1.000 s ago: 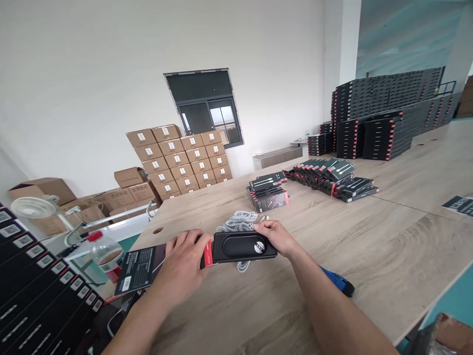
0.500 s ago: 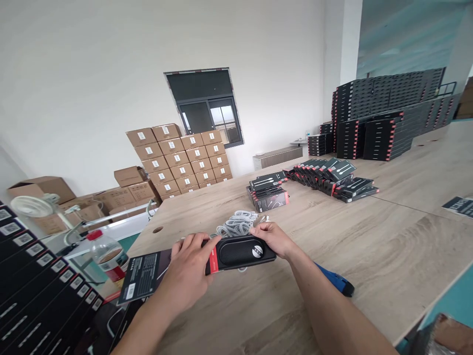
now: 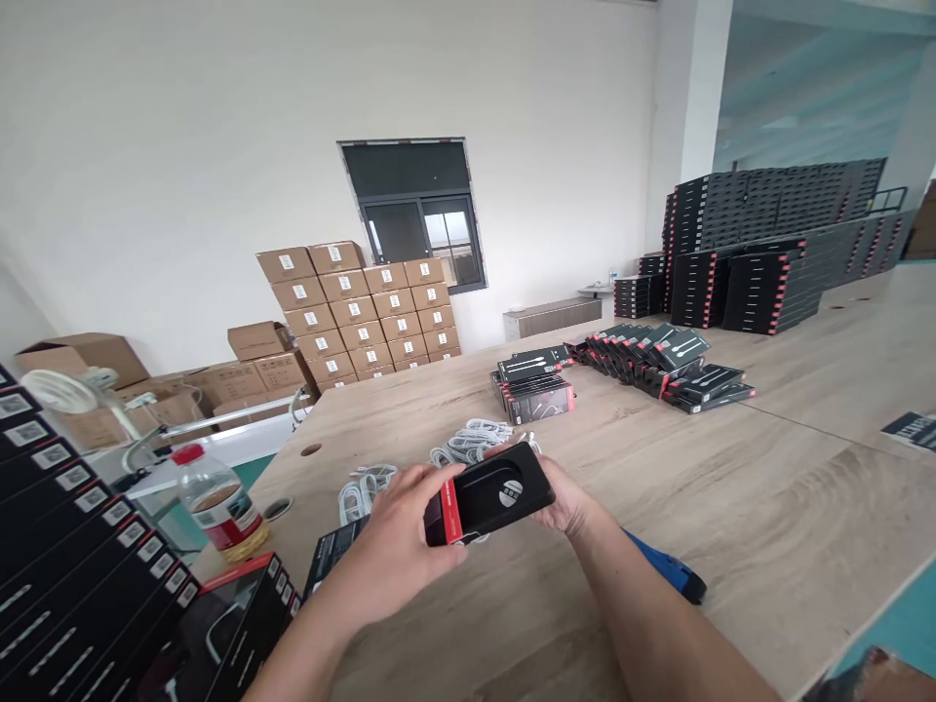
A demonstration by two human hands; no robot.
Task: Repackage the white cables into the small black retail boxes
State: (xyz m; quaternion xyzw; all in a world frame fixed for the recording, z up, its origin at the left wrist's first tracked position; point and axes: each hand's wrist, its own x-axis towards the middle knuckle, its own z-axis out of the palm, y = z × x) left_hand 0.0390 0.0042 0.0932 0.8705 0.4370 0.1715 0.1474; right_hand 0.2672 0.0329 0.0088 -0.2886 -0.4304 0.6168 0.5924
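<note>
Lifted and tilted since earlier: black box (image 3: 488,494) | my hands, left (image 3: 399,546), right (image 3: 563,497), grip its ends | above white cables (image 3: 468,444) on table (image 3: 767,507)

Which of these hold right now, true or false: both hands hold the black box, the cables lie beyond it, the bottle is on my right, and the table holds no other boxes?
1. Both the left hand and the right hand hold the black box: true.
2. White cables lie on the table beyond the box: true.
3. The bottle stands to the right: false, it is at the left.
4. No other boxes on the table: false, rows of black boxes lie farther back.
</note>
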